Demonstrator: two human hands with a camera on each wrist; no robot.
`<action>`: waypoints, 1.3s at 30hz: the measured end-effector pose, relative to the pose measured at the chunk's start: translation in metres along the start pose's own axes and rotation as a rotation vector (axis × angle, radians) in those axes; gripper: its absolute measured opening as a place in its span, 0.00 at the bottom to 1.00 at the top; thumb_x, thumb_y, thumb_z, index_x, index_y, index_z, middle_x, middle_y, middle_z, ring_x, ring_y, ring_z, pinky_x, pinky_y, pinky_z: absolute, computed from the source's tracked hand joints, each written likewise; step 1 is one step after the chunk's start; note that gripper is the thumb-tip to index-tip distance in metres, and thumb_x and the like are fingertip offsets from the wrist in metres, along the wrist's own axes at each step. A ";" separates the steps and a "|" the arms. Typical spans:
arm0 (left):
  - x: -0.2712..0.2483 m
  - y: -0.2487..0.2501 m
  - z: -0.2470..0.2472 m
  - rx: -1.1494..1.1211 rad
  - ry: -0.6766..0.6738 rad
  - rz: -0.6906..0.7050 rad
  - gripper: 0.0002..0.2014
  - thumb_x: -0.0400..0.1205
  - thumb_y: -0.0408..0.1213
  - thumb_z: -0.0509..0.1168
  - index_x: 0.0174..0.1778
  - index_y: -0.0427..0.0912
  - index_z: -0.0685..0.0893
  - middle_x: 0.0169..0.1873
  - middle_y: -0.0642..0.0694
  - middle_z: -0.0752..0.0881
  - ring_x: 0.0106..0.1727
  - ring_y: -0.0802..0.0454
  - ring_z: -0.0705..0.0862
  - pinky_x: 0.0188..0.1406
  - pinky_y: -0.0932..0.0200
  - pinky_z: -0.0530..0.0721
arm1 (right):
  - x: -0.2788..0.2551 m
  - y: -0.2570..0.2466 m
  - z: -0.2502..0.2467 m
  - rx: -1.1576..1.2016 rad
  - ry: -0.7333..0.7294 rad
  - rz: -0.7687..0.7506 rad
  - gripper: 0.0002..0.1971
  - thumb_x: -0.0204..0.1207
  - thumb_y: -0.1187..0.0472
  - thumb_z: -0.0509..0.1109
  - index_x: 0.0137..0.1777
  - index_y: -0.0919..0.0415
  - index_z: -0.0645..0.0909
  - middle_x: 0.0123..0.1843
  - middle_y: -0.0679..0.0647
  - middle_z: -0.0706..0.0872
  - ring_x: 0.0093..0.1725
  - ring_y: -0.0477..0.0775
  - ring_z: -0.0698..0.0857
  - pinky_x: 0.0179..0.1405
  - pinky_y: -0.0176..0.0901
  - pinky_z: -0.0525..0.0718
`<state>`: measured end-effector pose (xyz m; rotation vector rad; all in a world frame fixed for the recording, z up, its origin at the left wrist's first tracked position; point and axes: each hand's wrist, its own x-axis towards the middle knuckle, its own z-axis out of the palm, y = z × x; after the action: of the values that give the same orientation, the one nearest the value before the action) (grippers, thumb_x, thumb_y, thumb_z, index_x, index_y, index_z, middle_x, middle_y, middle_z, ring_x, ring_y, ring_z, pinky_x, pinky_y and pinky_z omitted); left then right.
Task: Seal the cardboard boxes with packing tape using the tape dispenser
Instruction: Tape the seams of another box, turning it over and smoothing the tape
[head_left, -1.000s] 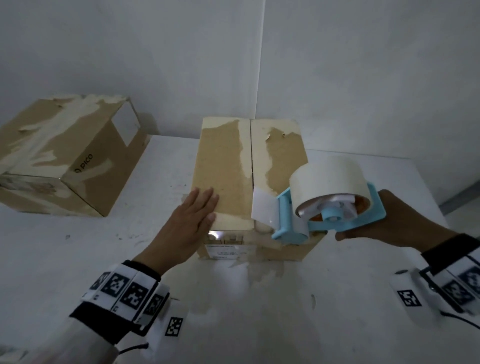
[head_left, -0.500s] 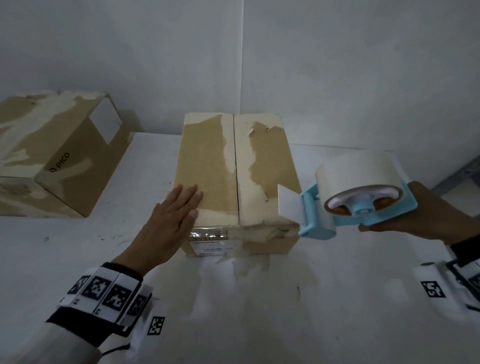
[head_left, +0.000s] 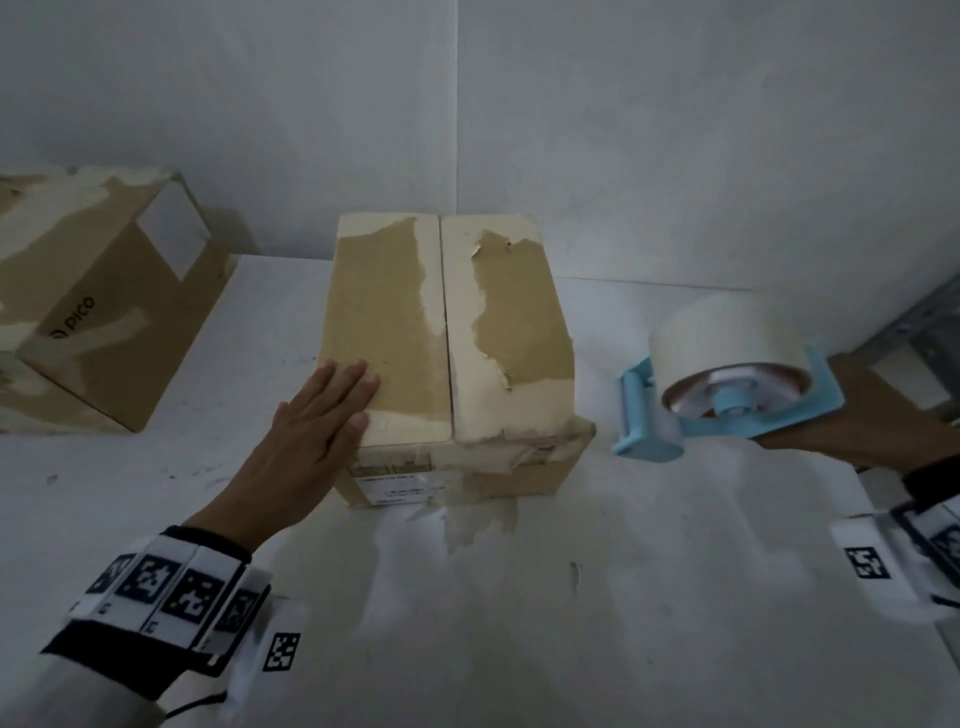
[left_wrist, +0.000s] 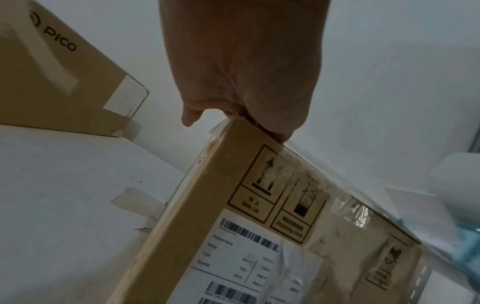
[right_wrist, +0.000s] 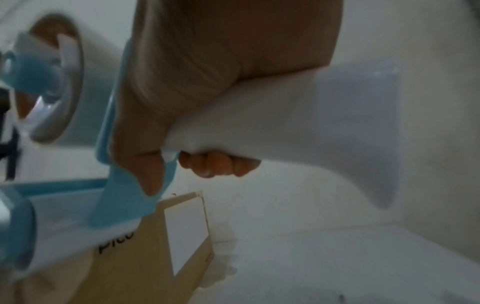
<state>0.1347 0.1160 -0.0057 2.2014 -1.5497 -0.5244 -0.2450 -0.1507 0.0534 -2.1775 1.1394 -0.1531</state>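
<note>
A brown cardboard box (head_left: 498, 332) stands in the middle of the white table (head_left: 519, 623), its two top flaps closed with a bare seam down the centre. My left hand (head_left: 322, 415) lies flat with straight fingers on the near left corner of its top; the left wrist view shows the left hand (left_wrist: 241, 61) pressing that box (left_wrist: 233, 236) at its upper edge. Right of the box, my right hand (head_left: 878, 415) grips the white handle of a light blue tape dispenser (head_left: 722, 400) carrying a large roll of pale tape. The dispenser (right_wrist: 64, 144) is held clear of the box.
A second cardboard box (head_left: 98, 306) marked PICO, with patches of torn paper and a white label, sits at the table's back left against the white wall. Scraps of old tape stick to the table in front of the middle box.
My right hand has carried the dispenser away from the box's near right corner, out to the right. The left hand has stayed flat on the box top.
</note>
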 end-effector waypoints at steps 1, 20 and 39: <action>0.000 0.000 0.000 0.008 -0.008 -0.001 0.44 0.64 0.78 0.24 0.74 0.60 0.44 0.76 0.66 0.45 0.79 0.64 0.39 0.81 0.37 0.49 | -0.002 -0.005 0.003 -0.001 0.006 0.001 0.28 0.45 0.48 0.87 0.45 0.58 0.85 0.39 0.60 0.90 0.31 0.36 0.85 0.32 0.36 0.84; 0.006 0.085 0.002 0.440 -0.041 0.062 0.34 0.79 0.52 0.32 0.80 0.44 0.57 0.82 0.43 0.54 0.82 0.42 0.54 0.74 0.26 0.50 | 0.003 0.003 0.043 0.130 0.078 -0.004 0.15 0.57 0.77 0.79 0.46 0.75 0.83 0.43 0.73 0.88 0.43 0.68 0.86 0.41 0.52 0.84; 0.024 0.083 0.045 0.454 -0.080 0.402 0.36 0.77 0.63 0.46 0.78 0.47 0.52 0.77 0.51 0.56 0.78 0.46 0.56 0.73 0.31 0.60 | -0.024 0.006 0.067 0.305 0.078 0.054 0.09 0.59 0.77 0.78 0.35 0.68 0.82 0.25 0.43 0.87 0.25 0.39 0.81 0.23 0.27 0.76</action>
<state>0.0528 0.0634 -0.0031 2.0909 -2.2637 -0.1434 -0.2375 -0.1010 0.0029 -1.8839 1.1353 -0.3666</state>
